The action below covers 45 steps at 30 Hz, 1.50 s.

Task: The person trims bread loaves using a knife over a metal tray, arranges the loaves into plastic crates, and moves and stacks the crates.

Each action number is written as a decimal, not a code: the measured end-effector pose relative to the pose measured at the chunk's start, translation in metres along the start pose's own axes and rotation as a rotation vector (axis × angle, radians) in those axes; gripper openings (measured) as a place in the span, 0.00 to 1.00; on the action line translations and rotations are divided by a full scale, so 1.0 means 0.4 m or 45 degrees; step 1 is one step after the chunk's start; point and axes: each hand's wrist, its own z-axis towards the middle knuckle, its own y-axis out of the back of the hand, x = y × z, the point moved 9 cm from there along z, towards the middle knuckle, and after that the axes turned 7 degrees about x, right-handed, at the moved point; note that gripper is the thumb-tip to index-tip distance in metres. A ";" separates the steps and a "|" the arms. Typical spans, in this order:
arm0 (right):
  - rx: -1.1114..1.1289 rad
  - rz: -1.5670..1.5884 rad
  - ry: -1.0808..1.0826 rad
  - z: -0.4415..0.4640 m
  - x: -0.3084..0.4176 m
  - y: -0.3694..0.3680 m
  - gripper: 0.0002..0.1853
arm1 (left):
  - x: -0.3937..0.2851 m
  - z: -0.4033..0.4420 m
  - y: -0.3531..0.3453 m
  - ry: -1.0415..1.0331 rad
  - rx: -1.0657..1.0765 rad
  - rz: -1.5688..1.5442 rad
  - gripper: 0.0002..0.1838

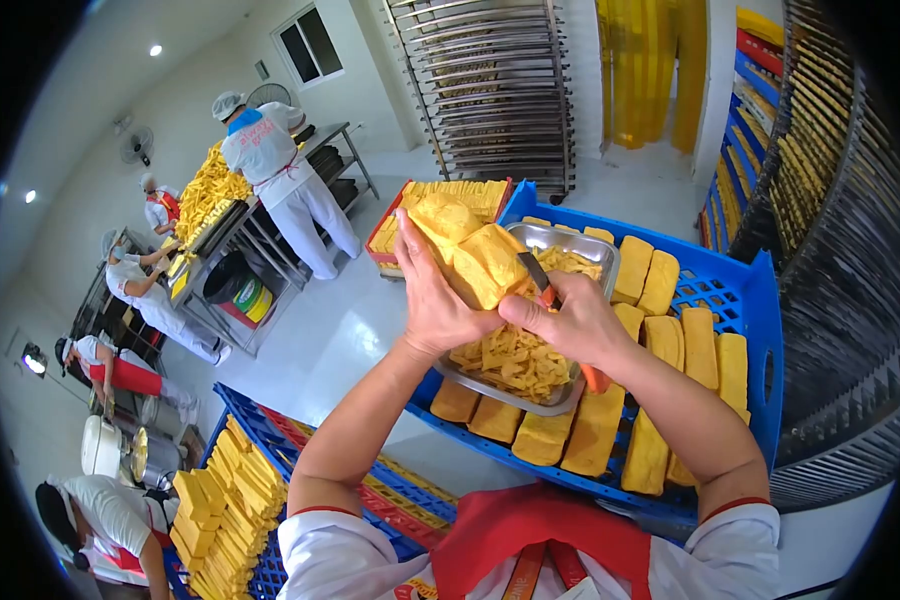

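Note:
My left hand (438, 300) is wrapped round a yellow bread loaf (482, 262), held up over a metal pan (548, 408). In my right hand (582, 325) is a knife (536, 272) with an orange handle and a dark blade, close against the loaf's right side. Thin yellow trimmings (515, 368) fill much of the pan below. The pan sits on a blue crate (760, 330), among rows of similar loaves (656, 425). My fingers hide part of the loaf and of the knife handle.
A red crate (378, 240) of yellow pieces stands behind the blue one. More stacked crates (270, 455) with loaves are at lower left. Tray racks stand at the back (490, 100) and right (820, 220). Several co-workers are at the left, one by a metal table (270, 215).

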 end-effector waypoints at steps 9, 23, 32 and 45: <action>0.131 0.097 -0.154 0.000 -0.001 -0.013 0.36 | -0.007 -0.001 -0.013 0.243 -0.033 0.135 0.74; -0.157 -0.731 0.407 -0.023 0.112 0.043 0.24 | 0.066 -0.077 -0.172 1.458 0.181 -2.286 0.34; 0.188 0.654 -0.250 -0.001 0.020 -0.087 0.24 | 0.045 -0.043 -0.111 0.834 -0.686 -2.319 0.41; 0.218 0.694 -0.151 -0.010 0.038 -0.119 0.26 | 0.048 -0.073 -0.113 0.658 -0.773 -2.213 0.40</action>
